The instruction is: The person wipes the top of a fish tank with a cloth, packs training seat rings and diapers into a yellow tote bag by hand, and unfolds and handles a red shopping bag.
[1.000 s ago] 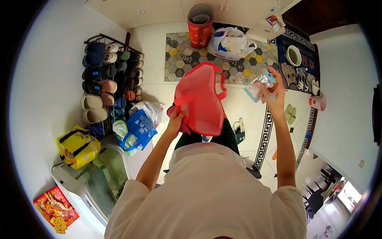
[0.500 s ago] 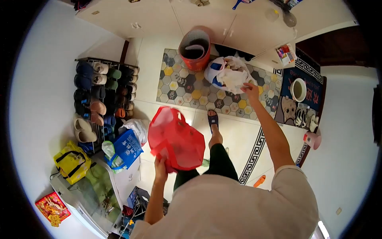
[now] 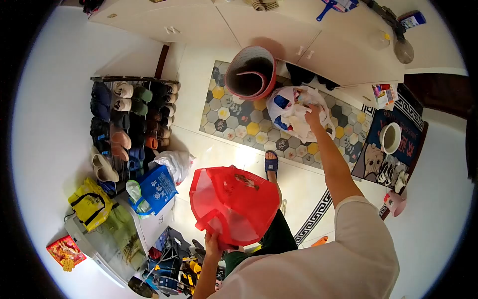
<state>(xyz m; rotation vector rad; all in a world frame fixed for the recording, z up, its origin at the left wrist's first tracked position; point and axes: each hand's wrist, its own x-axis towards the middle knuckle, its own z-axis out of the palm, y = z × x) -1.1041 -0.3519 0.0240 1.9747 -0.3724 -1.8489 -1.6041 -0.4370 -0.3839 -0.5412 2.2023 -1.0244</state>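
Observation:
A red bag (image 3: 236,199) with a see-through mesh-like side hangs from my left hand (image 3: 213,244), whose fingers are wrapped round its edge near a strap. My right hand (image 3: 312,117) reaches down into the top of a white plastic bag (image 3: 294,127) on the patterned mat. Its fingertips are partly lost among the white contents, so whether they grip anything is hidden. Blue and white items show inside that bag. The clear and light-blue packet from earlier cannot be made out.
Left of the white bag stands a rolled red mat (image 3: 251,72). A shoe rack (image 3: 132,114), a blue bag (image 3: 157,189) and a yellow bag (image 3: 90,203) line the left side. Cabinets (image 3: 269,30) run along the top. At right are a white pot (image 3: 390,138) and a pink bin (image 3: 395,203).
My right hand has gone down to the white bag, and the packet it held is out of sight. The red bag has moved lower and spread wider. My body has leaned forward.

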